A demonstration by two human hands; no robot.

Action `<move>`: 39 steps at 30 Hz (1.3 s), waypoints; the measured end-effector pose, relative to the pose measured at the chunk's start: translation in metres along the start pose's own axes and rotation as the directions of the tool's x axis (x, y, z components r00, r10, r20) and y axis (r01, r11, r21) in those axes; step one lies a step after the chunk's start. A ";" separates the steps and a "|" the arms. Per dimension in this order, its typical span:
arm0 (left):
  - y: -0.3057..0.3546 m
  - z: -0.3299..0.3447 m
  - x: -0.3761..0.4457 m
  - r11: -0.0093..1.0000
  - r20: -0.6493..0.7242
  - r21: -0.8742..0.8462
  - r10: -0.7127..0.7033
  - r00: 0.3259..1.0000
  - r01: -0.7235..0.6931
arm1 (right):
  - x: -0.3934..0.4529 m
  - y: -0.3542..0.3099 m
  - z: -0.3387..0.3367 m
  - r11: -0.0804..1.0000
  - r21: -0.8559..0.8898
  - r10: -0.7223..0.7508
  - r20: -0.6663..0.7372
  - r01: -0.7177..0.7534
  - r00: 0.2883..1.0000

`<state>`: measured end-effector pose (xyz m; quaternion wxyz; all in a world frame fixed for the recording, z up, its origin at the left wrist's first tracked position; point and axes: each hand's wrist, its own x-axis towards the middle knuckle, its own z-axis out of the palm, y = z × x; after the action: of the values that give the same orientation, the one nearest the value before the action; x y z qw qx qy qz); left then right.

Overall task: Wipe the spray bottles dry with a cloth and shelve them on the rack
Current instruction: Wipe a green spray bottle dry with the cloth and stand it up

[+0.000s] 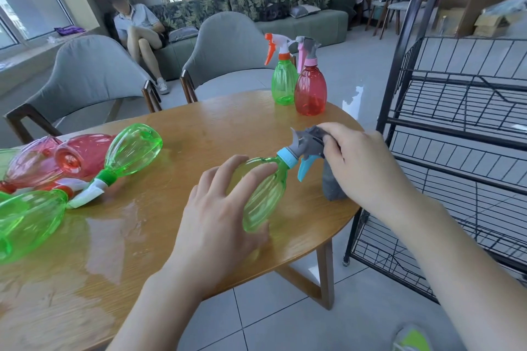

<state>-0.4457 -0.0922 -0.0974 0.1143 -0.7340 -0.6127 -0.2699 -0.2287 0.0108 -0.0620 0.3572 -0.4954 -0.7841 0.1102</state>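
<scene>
A head-worn camera looks down at a person's two bare hands over a round wooden table (pixel 176 236). The left hand (pixel 219 208) holds a green bottle (pixel 263 199) lying on its side near the table's right edge. The fingers are spread and gently curved over the bottle's body, with the thumb tucked underneath. The bottle's blue collar and grey spray head point up and to the right, and its blue trigger hangs below.

The right hand (pixel 362 162) grips a grey cloth (pixel 330 182) and presses it against the spray head (pixel 306 145). Its fingers curl round the cloth, and a fold of the cloth hangs down below the hand at the table edge.

At the far side of the table two bottles stand upright and touching: a green one with an orange trigger (pixel 283 81) and a red one with a pink and grey top (pixel 310 88).

On the left, several bottles lie on their sides in a cluster: two red (pixel 79 155) and two green (pixel 131 148), partly overlapping. The tabletop around them shines with wet patches.

A black wire rack (pixel 462 134) stands on the tiled floor just beside the table's right edge, and its visible shelves hold no bottles.

Two grey chairs (pixel 85 77) face the table on the far side. Beyond them a person (pixel 139 34) sits on a sofa below windows with potted plants.
</scene>
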 end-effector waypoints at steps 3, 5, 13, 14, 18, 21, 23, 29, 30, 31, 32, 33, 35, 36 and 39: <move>0.007 0.003 0.000 0.995 0.031 0.101 0.001 1.000 -0.005 | -0.004 -0.008 0.002 0.997 -0.075 -0.016 0.001 0.016 1.000; 0.010 0.005 0.001 0.991 0.039 0.133 -0.016 0.999 0.011 | -0.006 -0.015 0.003 0.996 -0.067 -0.055 -0.032 0.053 0.998; 0.013 0.006 0.004 0.986 0.050 0.159 -0.059 0.997 0.051 | -0.008 -0.024 0.001 0.972 0.211 -0.068 -0.166 0.103 0.984; 0.012 0.006 0.004 0.986 0.046 0.158 -0.066 0.997 0.058 | -0.008 -0.025 0.000 0.956 0.278 -0.050 -0.156 0.092 0.987; 0.009 0.007 0.003 0.990 0.007 0.114 -0.084 0.996 0.082 | -0.007 -0.028 -0.004 0.816 0.578 0.049 -0.121 0.030 0.991; 0.005 0.007 0.002 0.993 -0.042 0.025 -0.111 0.993 0.112 | -0.009 -0.027 0.002 0.759 0.651 0.157 -0.199 0.011 0.967; 0.002 0.009 0.001 0.985 -0.075 -0.085 -0.159 0.984 0.153 | -0.012 -0.025 0.011 0.728 0.685 0.229 -0.197 -0.033 0.953; -0.003 0.015 -0.002 0.956 -0.115 -0.236 -0.205 0.972 0.174 | -0.020 -0.032 0.043 0.612 0.740 0.312 0.098 -0.279 0.945; -0.004 0.017 -0.002 0.965 -0.123 -0.210 -0.188 0.974 0.160 | -0.020 -0.033 0.046 0.589 0.752 0.317 0.122 -0.296 0.941; -0.004 0.018 -0.002 0.972 -0.121 -0.186 -0.170 0.978 0.146 | -0.019 -0.034 0.047 0.564 0.768 0.326 0.132 -0.305 0.936; -0.004 0.018 -0.002 0.976 -0.110 -0.171 -0.153 0.982 0.134 | -0.018 -0.036 0.048 0.536 0.785 0.343 0.133 -0.310 0.930; -0.004 0.017 -0.002 0.979 -0.095 -0.164 -0.138 0.986 0.121 | -0.017 -0.036 0.048 0.510 0.801 0.364 0.129 -0.313 0.923; -0.004 0.013 -0.002 0.981 -0.057 -0.168 -0.105 0.993 0.094 | -0.016 -0.039 0.047 0.473 0.824 0.391 0.119 -0.310 0.913; -0.004 0.008 -0.003 0.976 -0.023 -0.195 -0.100 0.995 0.094 | -0.016 -0.040 0.047 0.464 0.832 0.391 0.117 -0.305 0.913; -0.010 -0.010 -0.003 0.891 0.118 -0.419 -0.139 0.983 0.176 | -0.019 -0.041 0.047 0.441 0.842 0.389 0.131 -0.309 0.912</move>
<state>-0.4582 -0.0973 -0.0924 -0.0980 -0.6999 -0.6002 -0.3746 -0.2835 -0.0168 -0.0830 0.5536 -0.4122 -0.4945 0.5283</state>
